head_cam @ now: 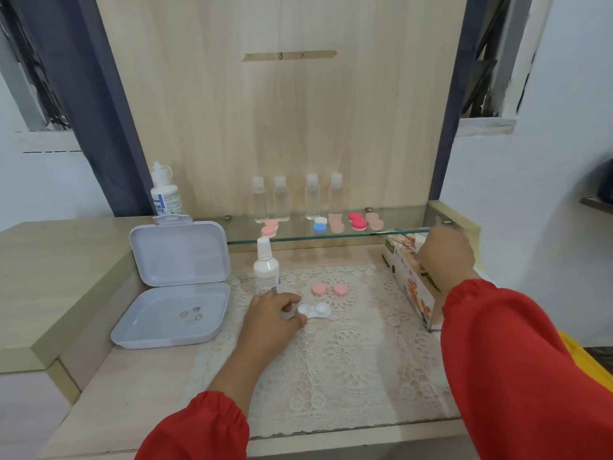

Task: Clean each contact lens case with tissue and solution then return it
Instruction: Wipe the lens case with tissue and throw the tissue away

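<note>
An open white contact lens case (317,310) lies on the lace mat (348,353), and my left hand (270,318) pinches its left end. Its two pink caps (330,289) sit just behind it on the mat. A white solution bottle (265,268) stands upright behind my left hand. My right hand (446,252) is over the top of the tissue box (413,283) at the right; its fingers are hidden behind the hand. Several other lens cases (345,223) rest on the glass shelf (298,234).
An open white plastic box (175,287) holding three loose lenses sits at the left. A larger solution bottle (166,194) stands behind it. Several small clear bottles (295,199) line the back of the shelf. A raised wooden ledge (49,277) borders the left.
</note>
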The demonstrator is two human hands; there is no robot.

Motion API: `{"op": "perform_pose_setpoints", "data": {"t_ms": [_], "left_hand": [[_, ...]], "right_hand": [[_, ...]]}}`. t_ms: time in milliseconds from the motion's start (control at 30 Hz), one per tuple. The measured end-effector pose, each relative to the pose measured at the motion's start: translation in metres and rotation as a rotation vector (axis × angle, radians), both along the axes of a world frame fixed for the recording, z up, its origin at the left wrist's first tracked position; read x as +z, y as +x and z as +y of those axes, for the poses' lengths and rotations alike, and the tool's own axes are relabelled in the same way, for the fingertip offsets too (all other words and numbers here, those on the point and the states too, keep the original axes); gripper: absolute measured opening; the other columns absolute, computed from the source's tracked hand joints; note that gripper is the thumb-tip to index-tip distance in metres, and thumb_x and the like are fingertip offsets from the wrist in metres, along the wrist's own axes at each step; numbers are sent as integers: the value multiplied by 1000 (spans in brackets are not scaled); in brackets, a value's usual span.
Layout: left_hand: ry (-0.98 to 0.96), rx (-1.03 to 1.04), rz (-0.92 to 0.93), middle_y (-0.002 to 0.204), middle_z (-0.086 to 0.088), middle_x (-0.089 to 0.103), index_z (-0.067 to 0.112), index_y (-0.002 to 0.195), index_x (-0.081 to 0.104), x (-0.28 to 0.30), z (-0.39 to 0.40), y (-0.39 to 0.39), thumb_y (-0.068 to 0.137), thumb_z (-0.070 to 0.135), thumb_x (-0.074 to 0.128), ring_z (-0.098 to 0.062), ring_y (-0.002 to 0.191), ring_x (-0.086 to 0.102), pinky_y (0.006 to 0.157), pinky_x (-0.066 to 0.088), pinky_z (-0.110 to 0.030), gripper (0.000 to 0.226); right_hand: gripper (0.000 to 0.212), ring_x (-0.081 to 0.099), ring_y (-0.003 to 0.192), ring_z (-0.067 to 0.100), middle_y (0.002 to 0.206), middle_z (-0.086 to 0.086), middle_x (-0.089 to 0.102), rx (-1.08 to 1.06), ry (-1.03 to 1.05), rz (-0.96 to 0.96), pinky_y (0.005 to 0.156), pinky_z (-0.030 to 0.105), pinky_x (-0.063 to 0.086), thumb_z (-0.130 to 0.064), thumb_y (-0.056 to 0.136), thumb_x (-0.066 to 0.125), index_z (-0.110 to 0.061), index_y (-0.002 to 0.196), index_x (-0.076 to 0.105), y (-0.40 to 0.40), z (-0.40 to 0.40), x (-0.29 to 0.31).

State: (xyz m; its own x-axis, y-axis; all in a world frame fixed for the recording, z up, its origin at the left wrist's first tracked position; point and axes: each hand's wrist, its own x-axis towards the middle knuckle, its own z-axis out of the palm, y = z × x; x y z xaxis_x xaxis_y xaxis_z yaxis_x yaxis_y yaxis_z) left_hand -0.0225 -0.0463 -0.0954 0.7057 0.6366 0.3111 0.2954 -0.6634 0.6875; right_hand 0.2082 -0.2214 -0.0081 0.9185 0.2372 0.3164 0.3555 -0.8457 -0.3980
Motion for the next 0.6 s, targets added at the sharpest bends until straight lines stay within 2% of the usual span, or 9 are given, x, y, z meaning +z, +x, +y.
{"op": "perform_pose_setpoints", "data": {"t_ms": [67,167,267,367,467,600], "left_hand": [[-1,2,3,97,11,55,26,119,65,1,-1,0,81,29,72,-13,103,43,87,36,-25,38],[-10,3,1,97,11,55,26,118,65,2,-1,0,81,29,72,-13,103,42,88,36,-25,38],[-22,2,-2,98,11,55,25,118,66,2,-1,-1,81,29,72,-13,104,42,90,37,-26,38],[-27,3,7,98,11,55,25,118,65,3,-2,-2,81,29,72,-13,104,42,90,37,-27,38],[-26,1,15,97,11,55,25,118,65,4,-2,-2,81,30,72,-13,103,42,89,37,-26,38],[-31,0,17,96,11,54,25,119,65,5,-3,-2,81,30,72,-13,103,41,87,36,-25,38]], "right_hand": [[6,58,99,37,92,16,59,5,-8,46,70,35,44,-6,86,59,-2,91,58,6,-2,-3],[10,60,95,37,92,15,59,4,-15,69,73,38,48,-8,88,58,0,93,62,9,-4,-10],[11,59,89,38,101,19,60,-19,41,19,74,41,52,-7,85,55,0,88,63,8,-3,-14],[19,56,91,42,114,23,53,-16,174,-45,76,43,49,-7,87,46,0,93,62,8,-3,-14],[21,56,96,42,108,23,58,-28,348,-30,79,46,47,-13,96,39,0,106,53,4,-7,-6],[16,51,82,33,91,13,53,58,571,-102,69,42,43,-13,101,33,-3,109,43,-17,-11,12]]}}
